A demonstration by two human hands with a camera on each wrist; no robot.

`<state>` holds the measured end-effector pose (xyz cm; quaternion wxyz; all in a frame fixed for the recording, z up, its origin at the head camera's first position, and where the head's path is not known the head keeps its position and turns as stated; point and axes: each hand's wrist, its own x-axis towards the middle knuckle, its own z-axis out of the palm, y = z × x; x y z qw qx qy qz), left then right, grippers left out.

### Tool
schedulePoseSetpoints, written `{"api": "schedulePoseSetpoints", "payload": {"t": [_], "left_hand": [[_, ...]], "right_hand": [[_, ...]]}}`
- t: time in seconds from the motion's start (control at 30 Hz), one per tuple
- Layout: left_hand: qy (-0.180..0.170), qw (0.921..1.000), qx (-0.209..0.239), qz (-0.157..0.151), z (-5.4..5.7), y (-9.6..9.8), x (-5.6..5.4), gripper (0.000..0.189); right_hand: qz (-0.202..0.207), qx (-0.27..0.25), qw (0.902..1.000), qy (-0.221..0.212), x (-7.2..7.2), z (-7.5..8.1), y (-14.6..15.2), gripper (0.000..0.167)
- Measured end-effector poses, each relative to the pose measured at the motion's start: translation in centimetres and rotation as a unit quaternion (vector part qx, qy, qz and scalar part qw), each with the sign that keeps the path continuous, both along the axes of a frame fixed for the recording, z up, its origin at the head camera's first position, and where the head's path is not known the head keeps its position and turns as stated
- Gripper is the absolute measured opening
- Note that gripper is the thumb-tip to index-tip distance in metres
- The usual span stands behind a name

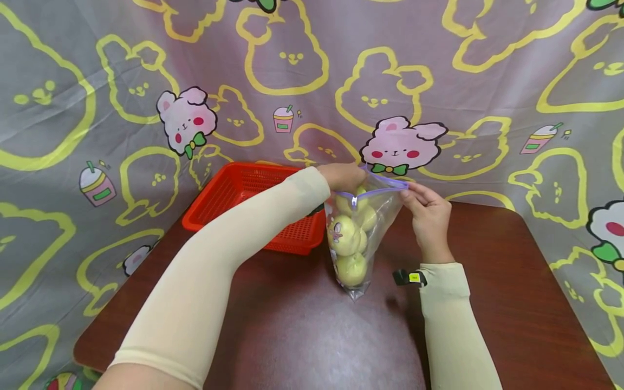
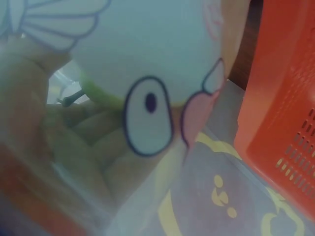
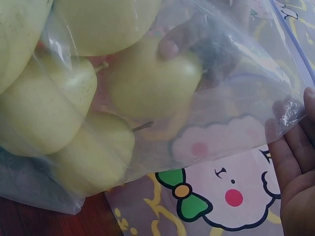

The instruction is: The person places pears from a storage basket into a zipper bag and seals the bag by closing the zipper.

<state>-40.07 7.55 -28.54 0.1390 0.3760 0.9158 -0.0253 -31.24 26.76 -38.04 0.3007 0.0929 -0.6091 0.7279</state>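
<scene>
A clear zip bag (image 1: 382, 230) with a purple zip edge and cartoon prints stands on the table, holding several yellow-green pears (image 1: 352, 269). My left hand (image 1: 345, 176) reaches in through the bag's mouth from the left. Inside, it grips a pear (image 3: 142, 86) near the top, with one fingertip visible on the fruit in the right wrist view. Printed film blurs that hand (image 2: 93, 142) in the left wrist view. My right hand (image 1: 431, 214) pinches the bag's right rim between thumb and fingers, keeping the mouth spread.
Behind and left of the bag sits a red plastic basket (image 1: 207, 212) with slotted walls; my left forearm crosses in front of it. The dark brown table (image 1: 312, 330) has rounded corners. A patterned cloth (image 1: 312, 70) hangs close behind it and at both sides.
</scene>
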Motion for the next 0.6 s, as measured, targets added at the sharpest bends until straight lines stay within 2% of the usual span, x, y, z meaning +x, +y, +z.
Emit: {"api": "schedulePoseSetpoints", "payload": {"t": [0.1, 0.3, 0.43, 0.53, 0.6], "left_hand": [[-0.006, 0.9999, -0.001, 0.014, 0.03, -0.03, 0.15, 0.02], [-0.019, 0.9997, -0.011, 0.013, 0.02, -0.03, 0.23, 0.025], [-0.068, 0.996, 0.001, 0.058, -0.14, 0.05, 0.21, 0.026], [-0.093, 0.9918, 0.01, 0.088, -0.21, 0.12, 0.26, 0.029], [-0.073, 0.9947, 0.0, 0.073, -0.23, 0.1, 0.32, 0.028]], "right_hand": [[0.001, 0.001, 1.0, -0.003, 0.02, 0.03, 0.01, 0.03], [0.007, -0.007, 0.9999, 0.002, 0.03, 0.01, -0.02, 0.033], [0.013, -0.011, 0.9998, 0.01, 0.02, 0.02, -0.06, 0.034], [0.013, -0.011, 0.9998, 0.012, 0.03, 0.02, -0.06, 0.035], [0.012, -0.008, 0.9998, 0.011, 0.02, 0.01, -0.05, 0.034]]}}
